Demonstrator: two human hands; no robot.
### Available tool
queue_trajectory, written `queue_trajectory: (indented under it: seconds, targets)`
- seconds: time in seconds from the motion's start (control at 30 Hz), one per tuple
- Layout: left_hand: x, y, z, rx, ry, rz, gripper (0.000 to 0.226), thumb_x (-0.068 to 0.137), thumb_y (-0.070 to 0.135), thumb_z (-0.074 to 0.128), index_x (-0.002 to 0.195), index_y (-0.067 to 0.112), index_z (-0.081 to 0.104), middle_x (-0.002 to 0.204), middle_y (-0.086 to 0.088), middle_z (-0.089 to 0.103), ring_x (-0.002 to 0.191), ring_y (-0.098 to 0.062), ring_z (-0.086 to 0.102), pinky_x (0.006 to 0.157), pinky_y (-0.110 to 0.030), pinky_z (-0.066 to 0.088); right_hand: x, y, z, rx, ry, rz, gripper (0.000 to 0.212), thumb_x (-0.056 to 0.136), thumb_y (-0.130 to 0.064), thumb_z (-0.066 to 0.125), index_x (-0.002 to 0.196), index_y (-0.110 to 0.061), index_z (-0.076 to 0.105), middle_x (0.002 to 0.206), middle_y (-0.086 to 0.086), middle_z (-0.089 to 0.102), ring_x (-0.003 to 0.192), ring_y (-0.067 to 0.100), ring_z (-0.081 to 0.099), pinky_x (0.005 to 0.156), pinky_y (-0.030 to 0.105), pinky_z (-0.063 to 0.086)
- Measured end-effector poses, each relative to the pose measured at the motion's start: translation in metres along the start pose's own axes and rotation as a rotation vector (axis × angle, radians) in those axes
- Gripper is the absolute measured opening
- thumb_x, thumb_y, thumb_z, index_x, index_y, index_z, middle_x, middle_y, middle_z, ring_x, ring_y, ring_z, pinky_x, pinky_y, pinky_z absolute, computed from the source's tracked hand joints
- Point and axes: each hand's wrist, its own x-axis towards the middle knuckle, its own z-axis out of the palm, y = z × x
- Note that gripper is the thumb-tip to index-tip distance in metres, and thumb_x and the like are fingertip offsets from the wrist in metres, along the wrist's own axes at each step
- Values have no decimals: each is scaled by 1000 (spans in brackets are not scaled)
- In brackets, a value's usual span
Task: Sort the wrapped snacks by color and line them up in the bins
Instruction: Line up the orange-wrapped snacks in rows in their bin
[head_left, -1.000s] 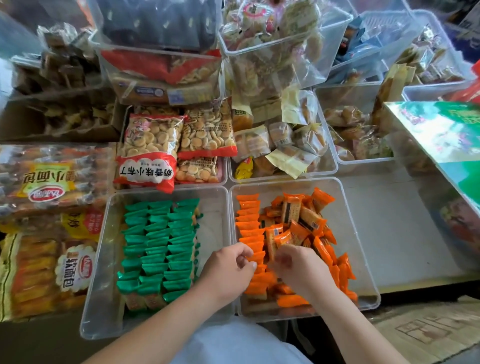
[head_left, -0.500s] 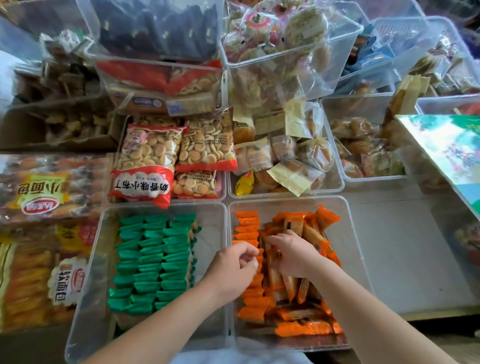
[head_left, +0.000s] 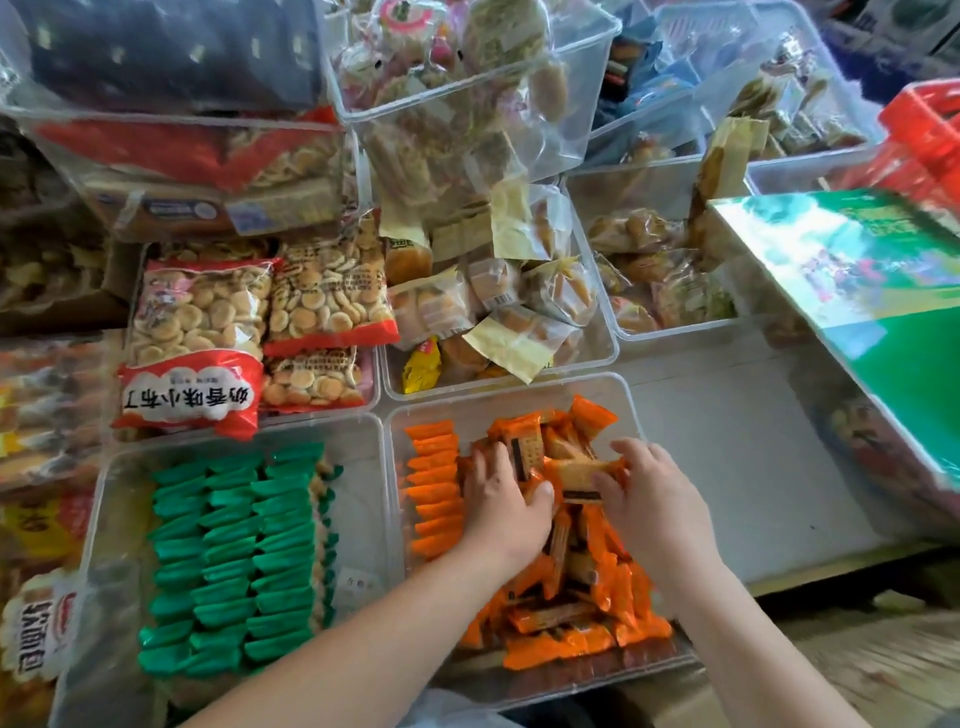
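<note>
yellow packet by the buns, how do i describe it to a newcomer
Start at the clear bin of orange snacks. The bin behind it holds pale wrapped buns. In its front left corner lies the yellow packet, the only yellow wrapper there.

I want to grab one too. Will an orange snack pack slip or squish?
Probably light: the right hand alone pinches one orange pack. Its glossy wrapper likely slides. Its flat, boxy shape suggests it is stiff, maybe crumbly.

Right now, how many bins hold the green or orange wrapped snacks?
2. The left bin holds green snacks in neat columns. The right bin, beside it, holds orange snacks: one lined column and a loose pile. Stacked bins may hide more.
</note>
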Motion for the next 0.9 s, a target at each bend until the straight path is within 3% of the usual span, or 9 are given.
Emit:
queue_trajectory:
  seconds: [0.13, 0.23, 0.3, 0.5, 0.63, 0.77, 0.83, 0.9]
  targets:
    - [27, 0, 15, -8, 2, -115, 84, 107, 56, 38, 166, 20, -10, 171, -13, -23, 158, -32, -21, 127, -44, -9, -15, -2, 6, 192, 54, -58, 37, 102, -37, 60, 138, -25, 61, 132, -11, 62, 118, 15, 62, 89, 33, 53]
    - [37, -2, 18, -31, -22, -149, 85, 103, 66, 38, 166, 31, -6, 173, -12, -17, 159, -35, -18, 128, -49, -4, -22, 6, 12, 291, 88, -59, 25, 100, -34, 63, 123, -27, 70, 114, -18, 66, 101, 8, 65, 82, 32, 58]
    - [38, -4, 20, -13, -26, -160, 90, 97, 75, 40, 165, 38, -4, 174, -11, -10, 160, -36, -12, 130, -52, 2, -24, 15, 14, 343, 102, -45, 22, 98, -29, 66, 119, -27, 71, 111, -16, 67, 100, 9, 67, 83, 37, 61]
    - [39, -9, 22, -29, 37, -140, 96, 90, 76, 53, 166, 36, 10, 172, -6, 12, 158, -36, 8, 129, -50, 14, -22, 21, 17, 402, 97, -34, 23, 97, -24, 69, 119, -26, 71, 111, -16, 68, 102, 8, 67, 85, 37, 61]
    - [43, -7, 21, -63, -1, -141, 101, 86, 76, 59, 166, 30, 17, 173, -5, 5, 159, -36, 4, 130, -50, 12, -16, 20, 18, 412, 58, -21, 24, 97, -26, 69, 121, -28, 70, 112, -18, 67, 104, 6, 66, 87, 37, 60]
    - [44, -7, 18, -128, 0, -155, 96, 79, 77, 68, 160, 37, 33, 174, -6, -1, 160, -32, 7, 128, -46, 19, -18, 21, 17, 416, 24, -9, 21, 96, -25, 71, 116, -30, 72, 108, -21, 66, 103, 5, 65, 86, 37, 61]
    - [40, -5, 18, -196, -2, -147, 80, 78, 73, 72, 148, 41, 48, 163, -7, 31, 154, -31, 28, 124, -44, 30, -19, 23, 16, 430, 28, -5, 20, 96, -24, 72, 114, -31, 71, 107, -22, 65, 103, 5, 65, 86, 36, 60]
    - [36, -2, 23, -270, -19, -133, 59, 79, 69, 72, 131, 44, 59, 137, 6, 56, 134, -24, 53, 114, -39, 44, -20, 24, 14, 431, 39, -10, 19, 95, -22, 73, 113, -30, 72, 106, -21, 64, 101, 4, 64, 82, 28, 57]
